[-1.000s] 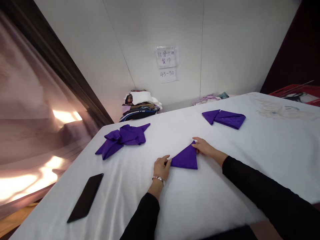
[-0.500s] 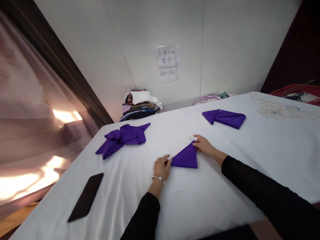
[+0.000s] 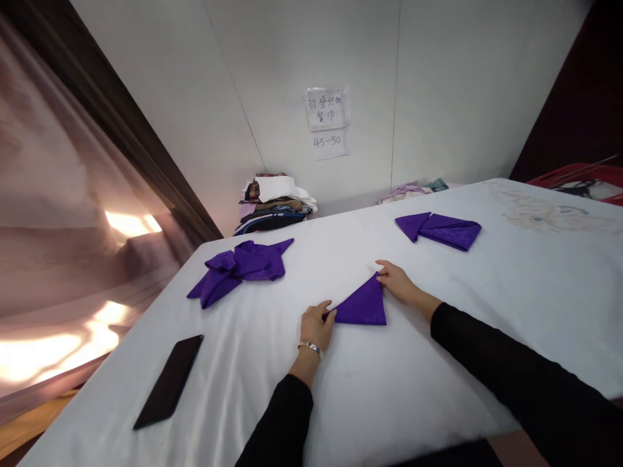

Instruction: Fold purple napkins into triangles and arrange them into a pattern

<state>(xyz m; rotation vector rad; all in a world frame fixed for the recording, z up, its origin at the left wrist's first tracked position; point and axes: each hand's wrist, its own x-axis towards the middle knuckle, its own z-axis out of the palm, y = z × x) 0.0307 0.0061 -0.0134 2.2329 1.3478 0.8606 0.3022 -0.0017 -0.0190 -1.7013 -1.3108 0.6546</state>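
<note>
A purple cloth napkin (image 3: 364, 303), folded into a triangle, lies on the white-covered table (image 3: 389, 395) in front of me. My left hand (image 3: 317, 326), with a bracelet at the wrist, pinches the napkin's left corner. At its top corner, my right hand (image 3: 395, 280) grips the cloth between thumb and fingers. Farther off to the right rests a folded purple napkin (image 3: 448, 231) with a pointed left end. On the left side, more purple cloth (image 3: 257, 261) is heaped in loose folds with pointed ends.
A dark flat panel (image 3: 169, 381) lies at the front left. Stacked clothes (image 3: 275, 204) stand behind the table, with more fabric (image 3: 411, 190) to their right. A red basket (image 3: 579, 174) is at the far right. Paper signs (image 3: 328, 122) hang on the wall.
The view has shifted very slightly. Both hands keep their hold on the triangular napkin, and nothing else has visibly moved.
</note>
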